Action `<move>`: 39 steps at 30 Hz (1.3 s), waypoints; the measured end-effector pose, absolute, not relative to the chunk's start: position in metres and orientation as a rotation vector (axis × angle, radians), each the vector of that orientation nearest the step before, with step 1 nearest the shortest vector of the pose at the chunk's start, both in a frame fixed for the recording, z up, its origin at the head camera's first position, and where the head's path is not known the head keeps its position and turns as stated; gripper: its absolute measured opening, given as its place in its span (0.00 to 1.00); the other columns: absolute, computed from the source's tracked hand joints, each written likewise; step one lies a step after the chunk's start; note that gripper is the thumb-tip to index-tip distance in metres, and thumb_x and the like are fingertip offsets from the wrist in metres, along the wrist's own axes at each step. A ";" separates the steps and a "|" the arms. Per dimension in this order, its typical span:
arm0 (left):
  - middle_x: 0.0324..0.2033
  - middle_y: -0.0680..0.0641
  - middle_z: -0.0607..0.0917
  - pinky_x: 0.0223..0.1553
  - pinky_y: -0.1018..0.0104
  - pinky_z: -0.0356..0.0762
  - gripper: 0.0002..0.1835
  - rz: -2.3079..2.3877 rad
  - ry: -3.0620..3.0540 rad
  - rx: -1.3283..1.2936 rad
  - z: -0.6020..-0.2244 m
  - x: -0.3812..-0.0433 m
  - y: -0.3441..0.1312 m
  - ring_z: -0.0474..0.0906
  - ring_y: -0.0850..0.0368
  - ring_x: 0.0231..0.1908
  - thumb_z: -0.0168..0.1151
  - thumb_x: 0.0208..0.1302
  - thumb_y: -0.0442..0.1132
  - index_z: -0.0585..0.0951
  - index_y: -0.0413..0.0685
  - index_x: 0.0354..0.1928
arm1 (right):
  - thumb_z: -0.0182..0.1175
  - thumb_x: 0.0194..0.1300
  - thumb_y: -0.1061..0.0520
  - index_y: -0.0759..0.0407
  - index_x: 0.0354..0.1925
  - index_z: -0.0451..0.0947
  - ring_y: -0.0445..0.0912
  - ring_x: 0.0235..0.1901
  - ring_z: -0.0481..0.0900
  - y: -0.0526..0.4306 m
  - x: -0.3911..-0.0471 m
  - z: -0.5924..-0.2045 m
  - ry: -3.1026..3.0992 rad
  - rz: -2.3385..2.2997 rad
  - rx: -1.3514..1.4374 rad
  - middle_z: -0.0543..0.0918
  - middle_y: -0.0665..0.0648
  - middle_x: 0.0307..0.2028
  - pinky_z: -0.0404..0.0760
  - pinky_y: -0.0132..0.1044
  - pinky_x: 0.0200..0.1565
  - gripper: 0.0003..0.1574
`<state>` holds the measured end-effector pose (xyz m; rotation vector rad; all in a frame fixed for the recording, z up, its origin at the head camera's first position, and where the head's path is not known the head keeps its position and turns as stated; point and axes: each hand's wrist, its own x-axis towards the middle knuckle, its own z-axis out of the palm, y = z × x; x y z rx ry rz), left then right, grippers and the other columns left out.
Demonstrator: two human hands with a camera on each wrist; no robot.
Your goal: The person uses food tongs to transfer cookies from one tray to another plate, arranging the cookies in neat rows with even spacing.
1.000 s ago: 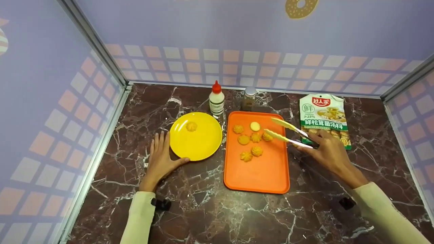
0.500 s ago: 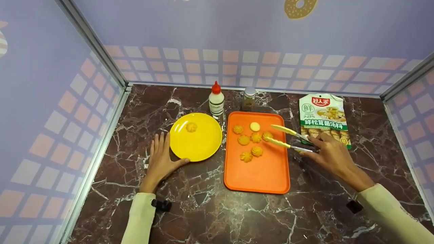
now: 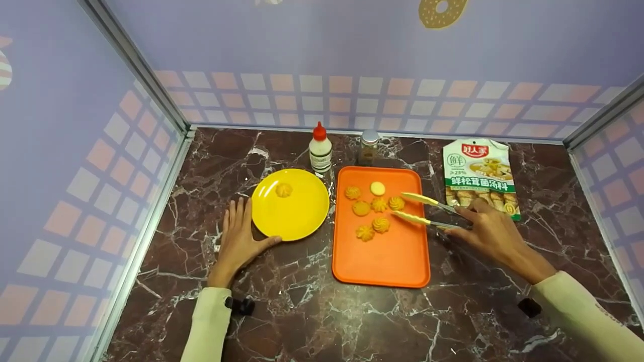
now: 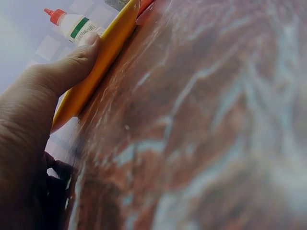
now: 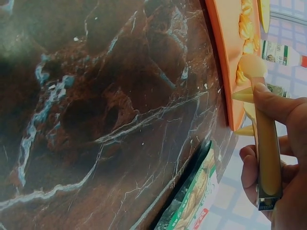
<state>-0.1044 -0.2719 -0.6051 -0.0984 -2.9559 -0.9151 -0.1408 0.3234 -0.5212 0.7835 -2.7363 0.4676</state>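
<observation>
My right hand grips a pair of tongs with yellow tips. In the head view their spread tips are over the right side of the orange tray, next to a swirled cookie. Nothing shows between the tips. Several other cookies lie on the tray, among them a pale round one. On the left, one cookie sits on a yellow plate. My left hand lies at that plate's left side, fingers extended and thumb touching the rim, as the left wrist view shows.
Behind the plate and tray stand a white squeeze bottle with a red cap and a spice jar. A green and white food packet lies right of the tray, beyond my right hand. Patterned wall panels enclose the marbled tabletop.
The tongs have shifted slightly toward me, their tips now to either side of the rightmost cookie's level. My left hand, the plate and the cookies stay in place.
</observation>
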 end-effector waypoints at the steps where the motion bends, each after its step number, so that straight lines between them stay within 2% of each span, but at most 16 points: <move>1: 0.87 0.30 0.43 0.86 0.40 0.23 0.76 -0.915 -2.957 -0.098 -0.605 -0.104 -0.272 0.30 0.33 0.87 0.79 0.56 0.72 0.45 0.40 0.90 | 0.88 0.54 0.51 0.66 0.56 0.91 0.50 0.25 0.74 0.323 -0.141 -0.522 -2.747 0.470 0.780 0.77 0.59 0.36 0.77 0.46 0.23 0.35; 5: 0.87 0.30 0.44 0.86 0.40 0.23 0.76 -0.917 -2.954 -0.101 -0.607 -0.105 -0.272 0.30 0.33 0.87 0.79 0.55 0.73 0.45 0.40 0.90 | 0.87 0.56 0.51 0.64 0.55 0.92 0.51 0.27 0.75 0.323 -0.142 -0.521 -2.783 0.476 0.772 0.78 0.59 0.36 0.78 0.50 0.24 0.32; 11: 0.87 0.30 0.44 0.86 0.38 0.24 0.76 -0.915 -2.948 -0.104 -0.607 -0.105 -0.273 0.30 0.33 0.87 0.79 0.55 0.72 0.45 0.40 0.90 | 0.87 0.57 0.50 0.65 0.54 0.92 0.49 0.27 0.74 0.322 -0.147 -0.520 -2.793 0.483 0.788 0.77 0.57 0.33 0.75 0.47 0.24 0.31; 15: 0.87 0.30 0.44 0.86 0.39 0.24 0.76 -0.913 -2.956 -0.093 -0.607 -0.105 -0.273 0.30 0.33 0.87 0.79 0.55 0.72 0.45 0.41 0.90 | 0.86 0.58 0.49 0.66 0.55 0.92 0.51 0.27 0.76 0.321 -0.151 -0.520 -2.810 0.491 0.785 0.79 0.58 0.33 0.77 0.49 0.24 0.32; 22: 0.88 0.31 0.43 0.86 0.40 0.24 0.76 -0.915 -2.963 -0.081 -0.606 -0.104 -0.272 0.30 0.33 0.87 0.79 0.55 0.72 0.44 0.41 0.90 | 0.85 0.61 0.46 0.69 0.60 0.89 0.60 0.33 0.83 0.318 -0.154 -0.519 -2.920 0.554 0.702 0.84 0.67 0.42 0.82 0.58 0.28 0.38; 28: 0.88 0.32 0.42 0.86 0.40 0.24 0.77 -0.916 -2.968 -0.084 -0.606 -0.104 -0.272 0.30 0.34 0.88 0.79 0.55 0.73 0.43 0.42 0.90 | 0.85 0.61 0.46 0.70 0.60 0.88 0.56 0.32 0.79 0.319 -0.156 -0.521 -2.931 0.583 0.704 0.82 0.65 0.39 0.79 0.54 0.28 0.39; 33: 0.88 0.31 0.43 0.86 0.39 0.24 0.77 -0.914 -2.964 -0.086 -0.606 -0.104 -0.272 0.30 0.33 0.87 0.79 0.54 0.73 0.44 0.41 0.90 | 0.85 0.61 0.47 0.70 0.60 0.88 0.56 0.33 0.80 0.320 -0.157 -0.524 -2.925 0.615 0.699 0.83 0.66 0.39 0.78 0.52 0.29 0.38; 39: 0.88 0.30 0.43 0.86 0.40 0.24 0.77 -0.912 -2.961 -0.087 -0.607 -0.105 -0.272 0.31 0.33 0.87 0.79 0.54 0.73 0.45 0.40 0.90 | 0.86 0.58 0.50 0.66 0.55 0.92 0.58 0.31 0.81 0.319 -0.156 -0.531 -2.830 0.595 0.755 0.83 0.63 0.34 0.78 0.53 0.29 0.31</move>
